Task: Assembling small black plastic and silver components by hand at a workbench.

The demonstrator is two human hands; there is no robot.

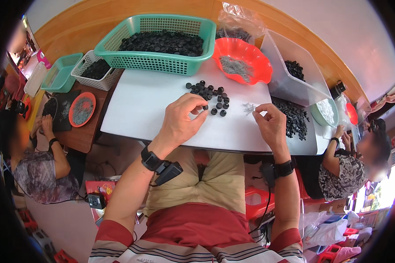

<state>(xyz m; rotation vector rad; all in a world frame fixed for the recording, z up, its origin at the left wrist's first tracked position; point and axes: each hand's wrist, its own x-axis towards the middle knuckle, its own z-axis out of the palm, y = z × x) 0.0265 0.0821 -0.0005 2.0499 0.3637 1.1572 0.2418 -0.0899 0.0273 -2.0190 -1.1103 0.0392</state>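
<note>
The left hand [180,120] rests on the white tabletop [140,109] with its fingers curled and thumb and forefinger pressed together on a small black cap [205,107] at the near edge of a loose cluster of black caps [208,94]. The right hand [271,122] sits just to the right of it, thumb and forefinger pinched on something too small to make out, close beside a little heap of thin metal springs [249,107] lying on the tabletop. Both wrists wear black straps, and a small black device hangs from the left one. Behind the cluster stands a green basket [162,63] filled with more black caps, and to its right an orange scalloped bowl [243,55] holds a grey mass of springs. A clear plastic bin [285,74] further right holds some black caps, and a further pile of black caps [296,120] lies on the tabletop below it. At the far left, another person's hand [46,125] rests near a round orange dish [82,109] on a separate brown surface, with a white basket [96,72] and a smaller teal basket [61,72] behind it. A second person sits at the right edge, a hand [340,131] raised near the tabletop's corner.
</note>
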